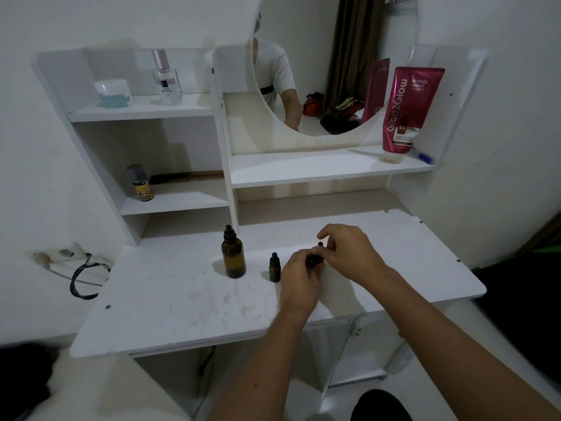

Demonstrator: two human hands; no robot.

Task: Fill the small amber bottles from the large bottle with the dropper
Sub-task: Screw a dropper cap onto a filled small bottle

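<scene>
The large amber bottle [233, 256] stands upright on the white desk [170, 296], its black dropper cap on. To its right stands a small amber bottle [274, 269], also capped. My left hand [299, 278] grips a second small amber bottle [314, 260], mostly hidden by my fingers. My right hand [349, 249] pinches that bottle's black dropper cap [320, 245] from above. Whether the cap is loose or screwed down cannot be told.
Shelves rise behind the desk with a small yellow-labelled bottle [141, 183], a perfume bottle [165, 77], a white jar [113, 92] and a pink tube [406, 110]. A round mirror [328, 71] hangs at the back. A black cable [82, 278] hangs left of the desk.
</scene>
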